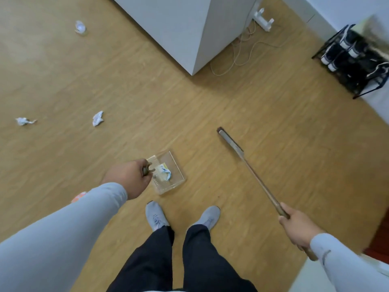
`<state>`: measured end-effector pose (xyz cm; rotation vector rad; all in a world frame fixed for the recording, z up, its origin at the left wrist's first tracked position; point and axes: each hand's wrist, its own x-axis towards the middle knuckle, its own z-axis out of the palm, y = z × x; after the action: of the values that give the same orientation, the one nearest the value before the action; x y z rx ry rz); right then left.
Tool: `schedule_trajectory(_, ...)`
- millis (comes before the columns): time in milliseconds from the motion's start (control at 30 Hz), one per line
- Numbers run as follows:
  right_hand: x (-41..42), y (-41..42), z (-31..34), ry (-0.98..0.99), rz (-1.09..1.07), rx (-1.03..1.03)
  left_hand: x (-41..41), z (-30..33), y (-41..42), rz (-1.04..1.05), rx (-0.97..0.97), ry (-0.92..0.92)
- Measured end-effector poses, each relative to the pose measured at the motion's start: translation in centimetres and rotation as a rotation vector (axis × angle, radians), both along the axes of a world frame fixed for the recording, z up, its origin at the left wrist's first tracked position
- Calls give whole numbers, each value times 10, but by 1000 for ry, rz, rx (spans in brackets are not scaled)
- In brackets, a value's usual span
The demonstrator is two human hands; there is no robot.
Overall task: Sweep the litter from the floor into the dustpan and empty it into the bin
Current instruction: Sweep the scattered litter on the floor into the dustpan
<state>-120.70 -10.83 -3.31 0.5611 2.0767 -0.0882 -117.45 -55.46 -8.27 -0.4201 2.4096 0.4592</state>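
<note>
A clear plastic dustpan (177,165) rests on the wooden floor just ahead of my feet, with a crumpled wrapper (165,172) lying inside it. My left hand (128,175) is shut on the dustpan's brown handle. My right hand (296,225) grips the long brown handle of the broom (231,144), whose head sits on the floor to the right of the dustpan, apart from it. Three crumpled paper scraps lie on the floor to the left: one (97,118) mid-left, one (24,121) at the far left, one (80,27) at the upper left.
A white cabinet (185,28) stands at the top centre, with a power strip (263,20) and loose cables (237,53) behind it. A black shoe rack (353,60) stands at the right against the wall. My two grey shoes are below the dustpan.
</note>
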Motion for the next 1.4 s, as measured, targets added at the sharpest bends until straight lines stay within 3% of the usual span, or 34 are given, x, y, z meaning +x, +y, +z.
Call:
schedule_trajectory(133, -12, -39, -62, -5, -40, 2, -16, -10, 4, 9, -29, 13)
schedule_trajectory(300, 24, -118, -77, -168, -111, -126, -3, -18, 4, 12, -53, 31)
schedule_trajectory(467, 76, -125, -44, -237, -89, -290, 13, -18, 12, -19, -48, 33)
schedule_trajectory(600, 49, -90, 1, -330, -250, -416, 16, -15, 9, -27, -51, 33)
schedule_trajectory(733, 19, -59, 46, -238, -333, -414, 18, -15, 7, -25, -30, 26)
schedule_trajectory(900, 7, -93, -7, -24, -58, -227, 18, -16, 5, -25, -20, 39)
schedule_trajectory(1067, 19, -152, -39, -136, 62, -271, 17, -20, 4, -22, -28, 44)
schedule_trajectory(1167, 16, -147, -17, -259, -126, -429, 17, -20, 2, -34, -26, 53)
schedule_trajectory(1267, 2, -121, 19, -262, -279, -468, 23, -17, -8, -32, -2, 31)
schedule_trajectory(1400, -4, -125, 61, -162, -276, -475, 39, -7, -33, 58, 48, 17)
